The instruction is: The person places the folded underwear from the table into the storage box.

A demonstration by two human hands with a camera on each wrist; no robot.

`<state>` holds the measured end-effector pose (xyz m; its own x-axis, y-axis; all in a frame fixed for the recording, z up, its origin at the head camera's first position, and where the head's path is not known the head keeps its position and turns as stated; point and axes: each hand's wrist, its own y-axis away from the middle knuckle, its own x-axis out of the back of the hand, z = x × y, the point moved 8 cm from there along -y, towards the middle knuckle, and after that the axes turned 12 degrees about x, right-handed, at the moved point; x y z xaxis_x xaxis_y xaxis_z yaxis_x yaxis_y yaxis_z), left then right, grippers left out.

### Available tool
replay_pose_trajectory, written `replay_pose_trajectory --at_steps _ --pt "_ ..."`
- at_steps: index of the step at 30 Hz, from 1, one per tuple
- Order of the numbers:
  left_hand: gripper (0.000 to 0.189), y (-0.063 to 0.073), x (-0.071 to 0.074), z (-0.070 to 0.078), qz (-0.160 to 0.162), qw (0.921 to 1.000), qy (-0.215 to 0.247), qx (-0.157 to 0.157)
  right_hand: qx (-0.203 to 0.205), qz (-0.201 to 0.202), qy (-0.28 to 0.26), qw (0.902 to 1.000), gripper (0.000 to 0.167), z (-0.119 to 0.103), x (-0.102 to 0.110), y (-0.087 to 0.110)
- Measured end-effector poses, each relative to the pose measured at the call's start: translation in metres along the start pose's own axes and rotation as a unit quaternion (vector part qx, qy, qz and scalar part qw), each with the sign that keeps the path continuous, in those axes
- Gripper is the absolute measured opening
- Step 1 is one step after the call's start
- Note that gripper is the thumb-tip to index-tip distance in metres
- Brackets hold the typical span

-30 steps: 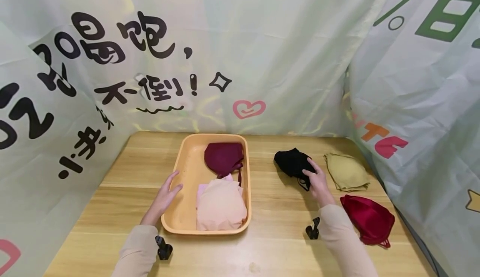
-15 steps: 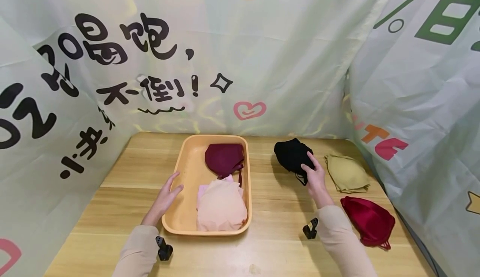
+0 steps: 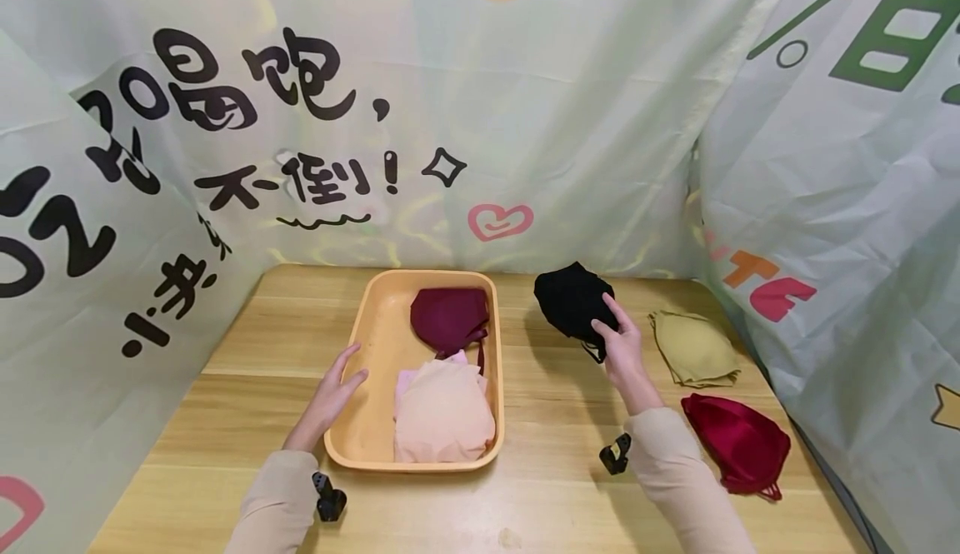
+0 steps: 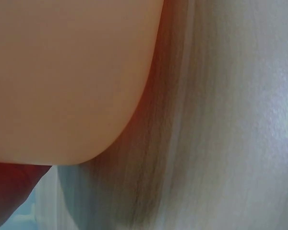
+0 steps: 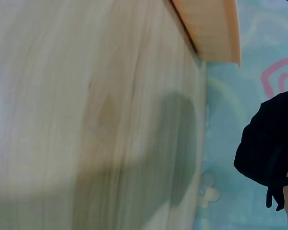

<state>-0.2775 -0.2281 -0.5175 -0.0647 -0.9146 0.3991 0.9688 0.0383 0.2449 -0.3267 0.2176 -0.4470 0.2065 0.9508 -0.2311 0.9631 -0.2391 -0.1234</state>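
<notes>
My right hand (image 3: 624, 352) grips a folded black bra (image 3: 573, 302), fingers over its right side and a thin strap hanging below. In the right wrist view the black bra (image 5: 269, 136) is raised clear of the table. My left hand (image 3: 330, 396) rests at the left rim of an orange tray (image 3: 360, 437), thumb and forefinger spread; its other fingers are hidden. Inside the tray, a dark purple bra (image 3: 450, 318) lies at the back right. A pale pink bra (image 3: 444, 412) lies at the front right, over a lilac one (image 3: 405, 381).
To the right on the wooden table (image 3: 555, 487) lie a folded olive-yellow bra (image 3: 696, 348) and, nearer, a shiny red bra (image 3: 738, 444). Printed cloth (image 3: 600, 121) hangs behind the table and along both sides.
My right hand has lifted the black bra and carried it a little left and toward the back. My left hand has stayed at the tray's rim.
</notes>
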Motion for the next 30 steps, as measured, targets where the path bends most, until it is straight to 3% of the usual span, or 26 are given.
replay_pose_trajectory --at_steps 15,30 --pt "0.056 0.000 0.001 -0.001 0.004 1.0000 0.000 0.004 0.007 -0.073 0.013 0.9972 0.056 -0.011 -0.049 0.011" --pt "0.056 0.000 0.000 0.001 0.003 0.9999 0.012 -0.011 0.023 -0.098 -0.007 0.9949 0.055 -0.015 -0.085 0.015"
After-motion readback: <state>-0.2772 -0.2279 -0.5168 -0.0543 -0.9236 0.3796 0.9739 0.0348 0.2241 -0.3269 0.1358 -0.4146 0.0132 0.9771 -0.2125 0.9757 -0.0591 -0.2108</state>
